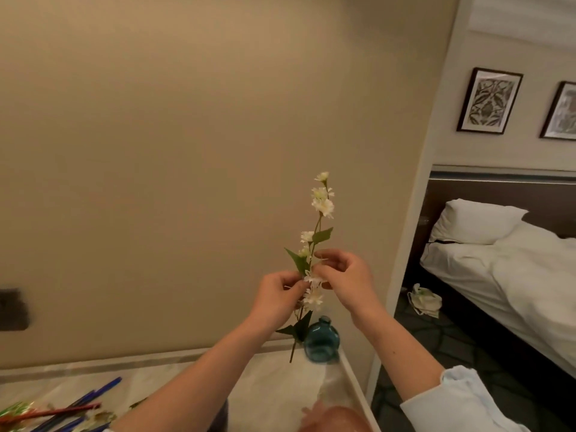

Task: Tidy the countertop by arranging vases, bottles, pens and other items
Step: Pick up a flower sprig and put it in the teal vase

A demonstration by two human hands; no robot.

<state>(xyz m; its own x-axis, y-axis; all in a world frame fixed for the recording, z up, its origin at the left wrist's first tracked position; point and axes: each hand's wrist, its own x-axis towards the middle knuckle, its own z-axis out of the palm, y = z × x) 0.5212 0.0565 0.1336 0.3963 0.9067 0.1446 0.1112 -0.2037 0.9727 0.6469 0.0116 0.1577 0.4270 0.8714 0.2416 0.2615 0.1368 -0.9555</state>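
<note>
Nearest to where I am standing, a scatter of thin blue and red pens (67, 406) is lying loose on the pale marble-patterned bench (274, 391), not yet gathered. Above the bench the person is holding both hands up at chest height. The left hand (277, 299) is pinching the lower part of a slender artificial spray of white blossoms with green leaves (314, 244), its grip clamped on the stem, seemingly to steady it upright. The right hand (344, 280) is closing its fingertips on the same spray just above, among the blossoms, apparently fluffing or straightening them before the stem goes anywhere. The spray is running up between the two grips, its top well clear of both hands and its bare end hanging just over the bench. Right behind that end, a small round teal glass vase (321, 339) with a narrow neck is standing near the bench's back corner, probably the spray's destination. Farther off, a bed with white bedding (514, 269) is showing through the opening.
</note>
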